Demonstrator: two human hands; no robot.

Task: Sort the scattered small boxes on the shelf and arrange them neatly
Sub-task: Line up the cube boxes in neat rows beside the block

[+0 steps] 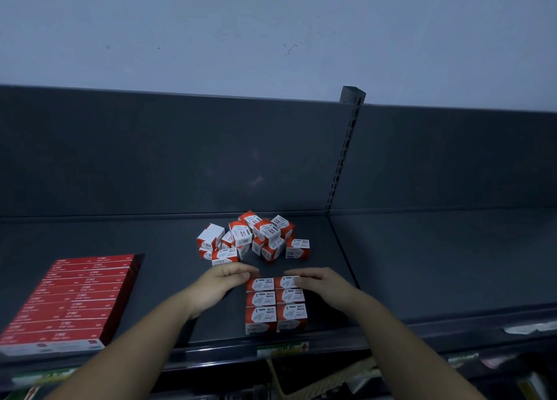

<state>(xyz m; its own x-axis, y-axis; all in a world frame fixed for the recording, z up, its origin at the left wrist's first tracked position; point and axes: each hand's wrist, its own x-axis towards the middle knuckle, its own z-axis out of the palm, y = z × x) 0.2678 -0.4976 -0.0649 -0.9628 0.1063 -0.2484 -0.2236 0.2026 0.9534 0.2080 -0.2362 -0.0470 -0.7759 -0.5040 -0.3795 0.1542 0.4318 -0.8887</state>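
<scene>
Several small red-and-white paper clip boxes lie in a loose pile (254,238) at the back middle of the dark shelf (168,282). Nearer the front edge, several of the same boxes stand in a tidy block (275,304), two wide and three deep. My left hand (224,282) touches the back left box (260,284) of the block with its fingertips. My right hand (321,285) has its fingers curled over the back right box (286,282) of that block.
A stack of flat red boxes (72,300) fills the shelf's left front. A slotted upright post (346,155) divides the dark back panel. The neighbouring shelf section (446,264) lies to the right. A price label strip (281,349) runs along the front edge.
</scene>
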